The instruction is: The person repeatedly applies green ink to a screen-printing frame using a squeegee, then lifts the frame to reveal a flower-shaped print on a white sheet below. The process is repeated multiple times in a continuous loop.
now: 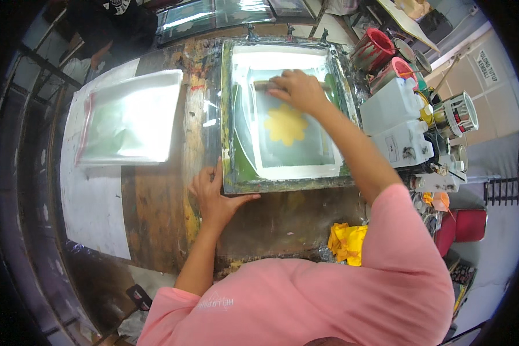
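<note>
A screen printing frame (294,185) lies on the worktable, its mesh showing a yellow flower shape (285,124) within a pale rectangle bordered in white and green. My right hand (301,91) is closed over a squeegee (263,85) on the far part of the mesh; the squeegee's middle is hidden under my fingers. At the near left corner of the frame, my left hand (214,196) grips the edge. Its thumb stretches along the near side and its fingers lie by the left side. Clamps (290,32) stand at the frame's far edge.
Left of the frame, a stack of glossy clear sheets (132,118) rests on white board (95,202). Red paint cans (373,49) and white jerrycans (391,104) crowd the right side. A crumpled yellow cloth (347,242) lies near me. Another person (118,26) is at the far left.
</note>
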